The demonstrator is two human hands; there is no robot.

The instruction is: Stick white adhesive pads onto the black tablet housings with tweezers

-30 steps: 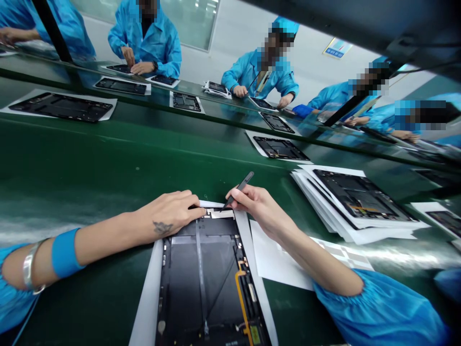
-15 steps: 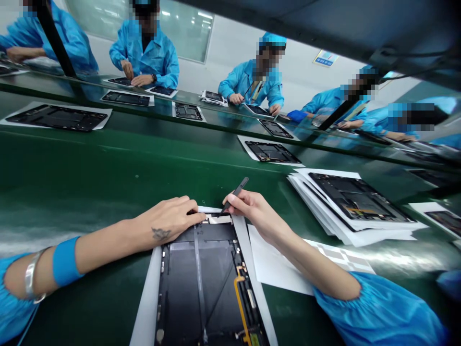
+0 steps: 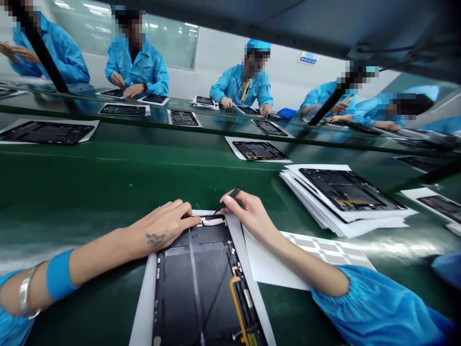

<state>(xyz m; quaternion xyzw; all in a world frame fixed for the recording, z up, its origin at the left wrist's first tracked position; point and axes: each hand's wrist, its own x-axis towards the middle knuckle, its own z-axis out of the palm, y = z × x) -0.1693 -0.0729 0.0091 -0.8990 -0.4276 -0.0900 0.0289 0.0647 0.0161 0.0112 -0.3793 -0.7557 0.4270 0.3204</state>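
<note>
An opened black tablet chassis [image 3: 201, 283] lies on a white sheet [image 3: 144, 307] right in front of me on the green belt. My left hand [image 3: 163, 226] rests palm down on its top left corner, fingers pressed on a small white strip [image 3: 213, 221] at the top edge. My right hand [image 3: 247, 211] pinches dark tweezers [image 3: 230, 196], whose tip touches that strip's right end.
A sheet of grey stickers [image 3: 317, 250] lies under my right forearm. A stack of tablets on white sheets [image 3: 342, 197] stands at the right. More tablets [image 3: 257, 150] lie along the green belt [image 3: 90, 182]. Several people in blue coats work across it.
The view has tilted slightly, shifting everything left and down. My right hand has lowered the tweezers to a flatter angle at the strip. My left hand stays on the corner.
</note>
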